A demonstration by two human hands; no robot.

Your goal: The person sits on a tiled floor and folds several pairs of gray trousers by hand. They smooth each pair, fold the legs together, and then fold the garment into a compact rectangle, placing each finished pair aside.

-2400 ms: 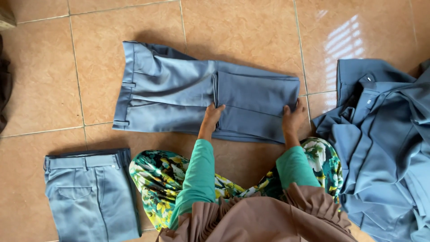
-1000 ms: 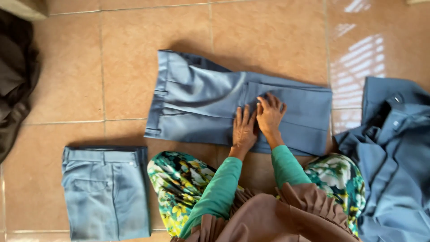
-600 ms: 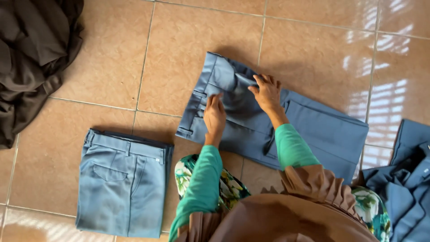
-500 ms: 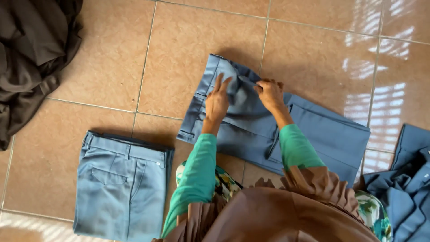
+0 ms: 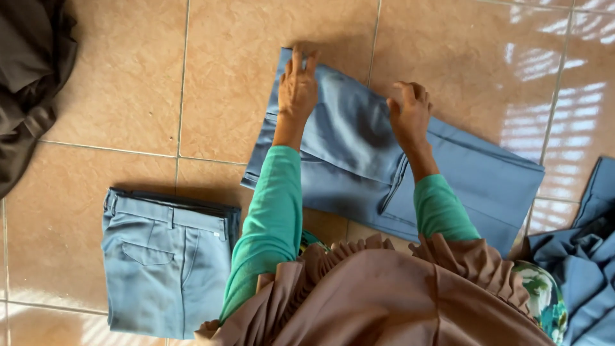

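Head view: the person kneels on a tan tiled floor (image 5: 128, 83) with a pair of grey-blue trousers (image 5: 487, 192) laid out flat ahead of the knees, waistband end toward the left of the picture, legs running off to the right. The left hand (image 5: 297, 90) lies palm down on the waistband end near its far corner, fingers straight and close together, gripping nothing. The right hand (image 5: 410, 115) rests on the cloth further along, fingers curled and slightly spread, their tips pressing the fabric; whether they pinch a fold cannot be told. Both green sleeves reach forward over a brown ruffled garment worn by the person.

Judgement: the step in hand is flattening and squaring the upper part of the trousers within a fold; the garment is doubled lengthwise but not yet brought down to a compact packet. The next move calls for a firm hold on one end and an even lift so the edges meet without creasing.

Folded trousers (image 5: 170, 263) of the same colour lie finished at lower left, apart from the work. A dark brown cloth (image 5: 32, 83) is heaped at upper left, and a blue garment pile (image 5: 586, 269) sits at the right edge.
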